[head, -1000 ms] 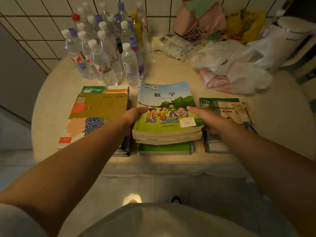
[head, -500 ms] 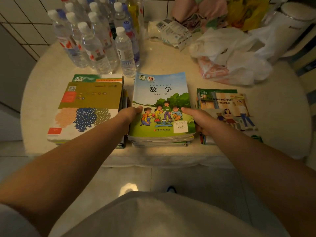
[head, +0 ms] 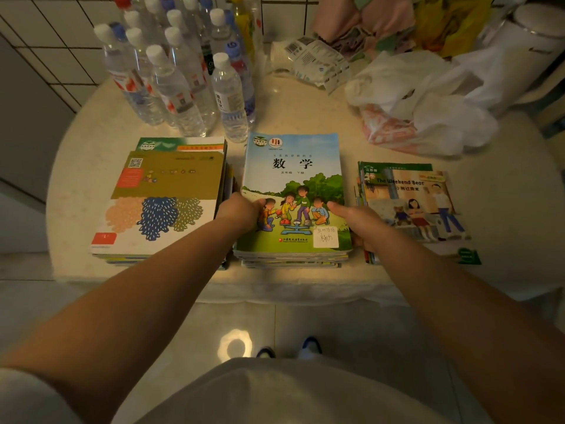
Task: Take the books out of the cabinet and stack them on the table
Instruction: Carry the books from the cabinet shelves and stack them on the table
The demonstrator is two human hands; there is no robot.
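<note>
Both hands, left hand (head: 241,209) and right hand (head: 356,220), clasp the middle book stack (head: 293,191) near the table (head: 305,111) edge; uneven release could topple it.

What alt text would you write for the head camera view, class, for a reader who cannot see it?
Two bare hands, left hand and right hand, grip the sides of the middle book stack on a round table. More book piles lie to its left and right, with water bottles and plastic bags behind.
</note>
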